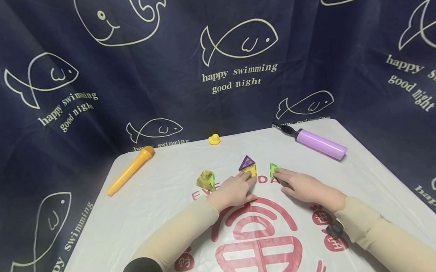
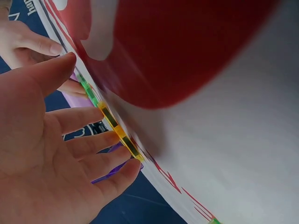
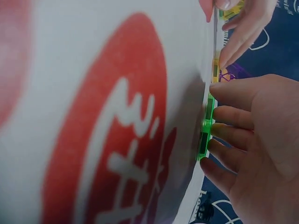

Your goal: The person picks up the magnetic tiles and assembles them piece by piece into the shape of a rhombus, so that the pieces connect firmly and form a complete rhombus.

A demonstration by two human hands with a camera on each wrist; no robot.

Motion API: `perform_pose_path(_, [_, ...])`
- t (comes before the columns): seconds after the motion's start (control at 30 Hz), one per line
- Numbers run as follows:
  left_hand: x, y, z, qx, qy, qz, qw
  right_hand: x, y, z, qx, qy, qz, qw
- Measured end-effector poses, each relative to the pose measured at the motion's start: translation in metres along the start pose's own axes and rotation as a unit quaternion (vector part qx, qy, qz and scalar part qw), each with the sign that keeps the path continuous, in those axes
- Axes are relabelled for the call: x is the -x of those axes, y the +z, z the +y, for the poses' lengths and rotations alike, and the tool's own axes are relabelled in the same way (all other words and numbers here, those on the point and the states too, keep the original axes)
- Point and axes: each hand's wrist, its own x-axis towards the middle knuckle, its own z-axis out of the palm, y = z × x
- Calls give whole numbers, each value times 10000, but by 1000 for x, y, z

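My left hand [image 1: 233,190] rests its fingertips on a flat yellow tile [image 1: 253,170], fingers extended. Beyond that tile, a translucent purple triangular tile [image 1: 247,162] stands adjoining its far edge. In the left wrist view the fingertips lie along the edge of the yellow tile [image 2: 120,131]. My right hand [image 1: 302,186] touches a green tile [image 1: 273,167] with nearly straight fingers; the right wrist view shows them along the green edge [image 3: 205,128]. A small gap separates green from yellow in the head view. Left of my left hand stands a yellow and green tile piece [image 1: 206,179].
An orange toy microphone [image 1: 130,171] lies at the left of the white-covered table [image 1: 141,218]. At the back edge sits a yellow rubber duck [image 1: 214,139]. A purple hand pump [image 1: 321,143] with a black nozzle lies back right. A dark fish-print curtain [image 1: 238,103] surrounds the table.
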Motion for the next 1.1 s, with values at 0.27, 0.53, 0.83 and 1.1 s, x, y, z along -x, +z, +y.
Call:
perform_pose_path(0.27, [2, 1, -2, 54, 66, 29, 10000, -18, 7, 3, 193, 653, 840, 9941])
perform_pose_path(0.53, [1, 2, -2, 48, 26, -16, 10000, -37, 12, -4, 521, 1324, 756, 9869])
perform_pose_path(0.83, [-2, 4, -2, -32, 18, -43, 10000, -47, 13, -6, 455, 1693, 644, 9824])
perform_pose_path(1.1, [0, 0, -1, -33, -8, -85, 10000, -53, 14, -9, 182, 1150, 1113, 9869])
